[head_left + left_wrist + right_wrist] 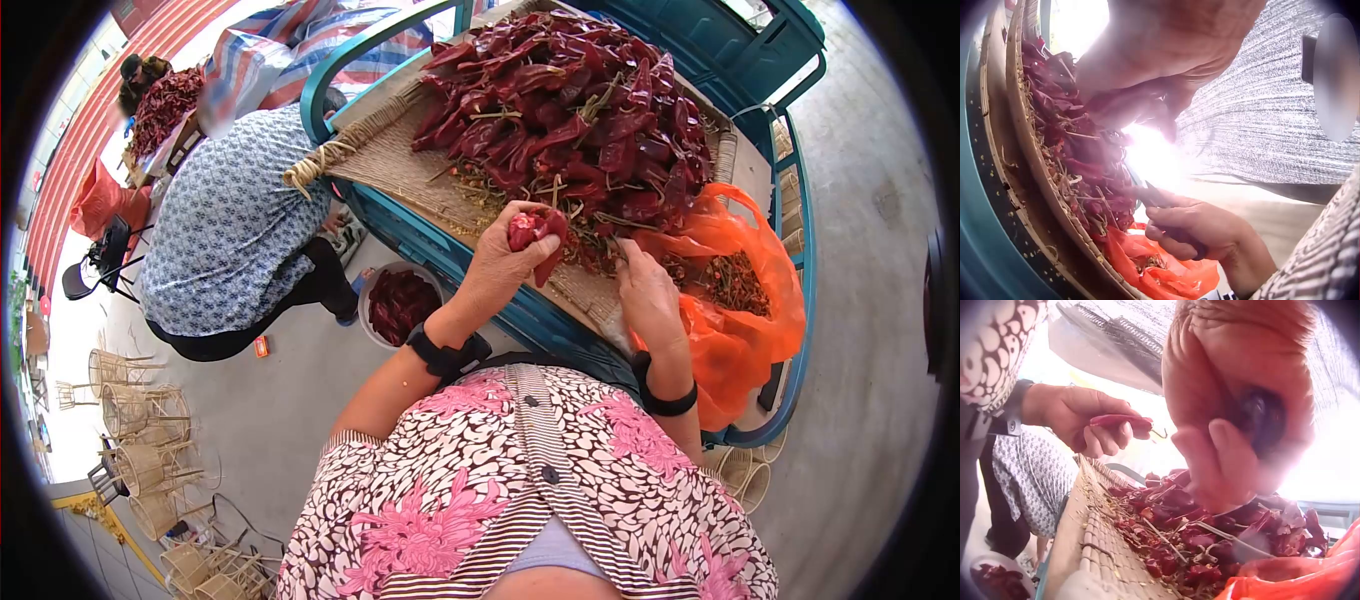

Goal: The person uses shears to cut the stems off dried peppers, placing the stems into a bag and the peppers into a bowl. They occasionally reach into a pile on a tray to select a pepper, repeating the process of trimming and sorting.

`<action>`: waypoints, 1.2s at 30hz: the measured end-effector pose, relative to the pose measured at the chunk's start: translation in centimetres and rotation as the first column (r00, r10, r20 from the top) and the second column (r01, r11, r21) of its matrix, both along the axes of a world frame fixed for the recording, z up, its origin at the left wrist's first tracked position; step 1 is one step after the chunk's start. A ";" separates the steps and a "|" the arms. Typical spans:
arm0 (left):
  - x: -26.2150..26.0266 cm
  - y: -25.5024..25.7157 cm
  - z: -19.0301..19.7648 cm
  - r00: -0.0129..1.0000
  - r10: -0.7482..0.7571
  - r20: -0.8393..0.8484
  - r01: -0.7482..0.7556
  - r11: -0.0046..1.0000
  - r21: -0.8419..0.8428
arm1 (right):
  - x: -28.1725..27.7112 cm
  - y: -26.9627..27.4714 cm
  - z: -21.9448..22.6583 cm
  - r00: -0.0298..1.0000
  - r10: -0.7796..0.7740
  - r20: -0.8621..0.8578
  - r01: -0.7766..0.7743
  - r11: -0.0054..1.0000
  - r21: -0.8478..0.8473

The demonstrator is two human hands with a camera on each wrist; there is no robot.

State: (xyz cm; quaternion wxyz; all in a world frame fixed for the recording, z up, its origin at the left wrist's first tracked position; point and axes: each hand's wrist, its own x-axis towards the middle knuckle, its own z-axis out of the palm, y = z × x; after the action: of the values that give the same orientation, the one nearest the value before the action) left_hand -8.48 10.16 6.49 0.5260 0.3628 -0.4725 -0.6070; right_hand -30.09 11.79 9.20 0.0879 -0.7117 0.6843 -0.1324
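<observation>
From where I sit, working left to right, I first see a bent-over person (235, 220) in a blue-and-white patterned top, then a pale bucket (367, 325) on the floor with dark red peppers inside. Next comes the left hand (505, 250); its grip is closed, fingers and thumb curled round at least one red pepper (1119, 420), the stem pointing toward the other hand. This is just above the near edge of the heap of peppers (570, 110), which lies on a woven mat (385, 155) on the teal cart (400, 235). Right of that I have the right hand (652, 300), its grip curled round the dark handle of a small tool (1194, 245) with a pointed tip; I can't tell its exact type. Farthest right, just beside this hand, an orange plastic bag (745, 335) holds dried scraps.
</observation>
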 end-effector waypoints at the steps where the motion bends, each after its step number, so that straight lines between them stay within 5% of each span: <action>1: 0.1 0.3 0.2 1.000 0.000 -0.023 0.001 0.999 0.041 | 0.4 0.1 -0.1 0.984 0.004 0.176 -0.001 1.000 -0.021; 3: -0.2 0.4 -0.7 0.998 -0.001 -0.057 0.003 1.000 0.025 | 1.1 -0.3 -0.4 0.863 0.023 0.505 0.008 0.998 -0.061; 5: -0.2 0.7 -0.9 1.000 -0.022 -0.004 0.022 1.000 -0.008 | 1.3 -0.5 0.1 0.578 -0.077 0.812 -0.023 0.994 0.111; 6: -0.3 1.0 -0.8 0.999 -0.039 0.016 0.039 0.999 -0.011 | 1.4 -0.4 0.4 0.394 -0.148 0.907 -0.060 0.981 0.186; 9: -0.9 0.7 -1.0 0.992 -0.081 0.096 0.083 0.996 -0.012 | 2.4 -0.7 0.8 0.067 -0.221 0.973 -0.243 0.942 0.231; 13: -1.1 0.6 -2.0 0.990 -0.073 0.122 0.078 0.996 -0.031 | 3.3 -0.5 0.4 0.226 -0.106 0.968 -0.235 0.959 0.159; 17: -1.4 0.5 -3.0 0.994 -0.097 -0.043 0.097 0.995 -0.001 | 3.0 -0.2 0.5 0.209 -0.088 0.974 -0.220 0.966 0.135; 20: -1.7 1.2 -1.6 0.998 0.006 0.058 -0.004 0.999 -0.042 | 3.2 -0.2 -0.2 0.254 -0.019 0.967 -0.113 0.992 0.049; 23: -2.4 1.0 -1.6 0.872 0.347 0.346 -0.111 0.828 -0.550 | 4.1 -0.1 -0.3 0.409 0.041 0.911 -0.032 0.999 -0.031; 26: -2.8 0.8 -2.6 0.876 0.357 0.323 -0.162 0.850 -0.501 | 4.7 0.0 -0.3 0.616 0.214 0.758 -0.025 0.967 -0.253; 29: -2.5 1.8 -1.3 0.894 0.237 0.380 -0.163 0.962 -0.218 | 4.9 0.1 -0.6 0.853 0.432 0.293 -0.196 0.786 -0.587; 32: -2.3 1.6 -1.7 0.997 0.071 0.038 -0.071 0.997 0.012 | 5.5 0.2 -1.4 0.869 0.428 0.249 -0.189 0.752 -0.632; 34: -1.6 1.5 -0.9 0.999 -0.047 -0.025 0.049 0.996 0.081 | 5.7 0.6 -1.0 0.642 0.319 0.697 -0.042 0.923 -0.384; 36: -0.9 1.5 -0.6 0.986 -0.143 -0.090 0.152 0.982 0.111 | 5.5 0.9 -0.4 0.324 0.108 0.940 -0.056 0.994 -0.095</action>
State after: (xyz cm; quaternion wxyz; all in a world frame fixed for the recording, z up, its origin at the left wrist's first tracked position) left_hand -9.42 11.67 5.94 0.4761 0.3320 -0.4396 -0.6854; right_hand -24.58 12.66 8.84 0.4585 -0.5385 0.4671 -0.5308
